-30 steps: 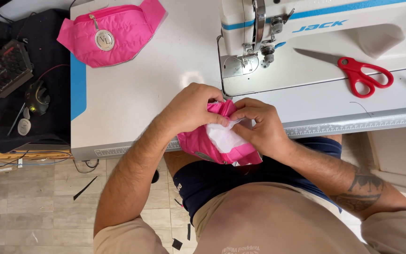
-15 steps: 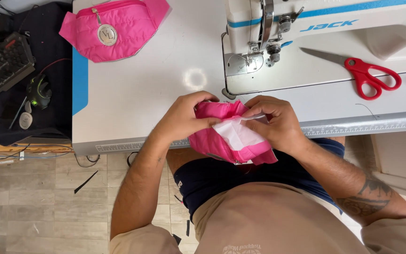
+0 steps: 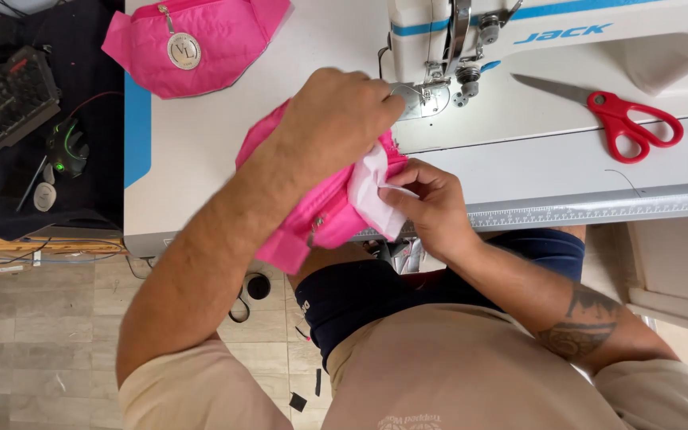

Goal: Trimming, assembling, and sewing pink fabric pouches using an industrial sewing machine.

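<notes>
Pouch [image 3: 320, 215] had risen toward the needle since half a second before | left hand [image 3: 336, 119] gripped its top, palm down | right hand [image 3: 427, 199] apparently pinched white lining [image 3: 372, 187] at counter [image 3: 192, 151] edge

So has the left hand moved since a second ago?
Yes. The left hand has gone up and away from the table's near edge toward the sewing machine's needle, over the pink bag.

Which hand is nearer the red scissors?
Right. The right hand pinches white lining below-left of the red scissors; the left hand grips the pink bag farther left.
</notes>
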